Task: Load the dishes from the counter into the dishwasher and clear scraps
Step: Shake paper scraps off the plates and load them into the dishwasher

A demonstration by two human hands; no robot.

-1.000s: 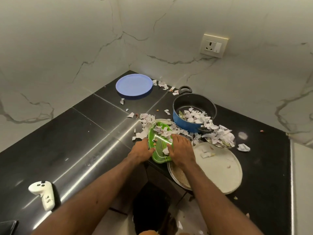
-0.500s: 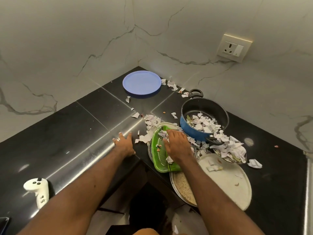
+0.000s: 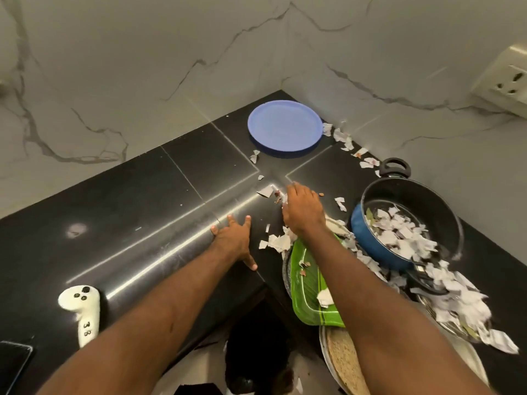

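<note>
Left hand [image 3: 232, 238]: flat, fingers spread, on black counter [image 3: 142, 209].
Right hand [image 3: 303, 208]: farther right, curved over paper scraps [image 3: 266, 191]; grasp cannot be told.

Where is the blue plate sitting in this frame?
In the head view the blue plate lies flat in the far corner of the black counter, beyond the right hand, with torn paper scraps just right of it.

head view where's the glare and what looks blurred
Head view: a bright glare streak runs diagonally across the black counter, beside the left hand; head view: the paper scraps by the blue pot smear with blur; head view: the wall socket is soft and stretched at the frame edge.
</note>
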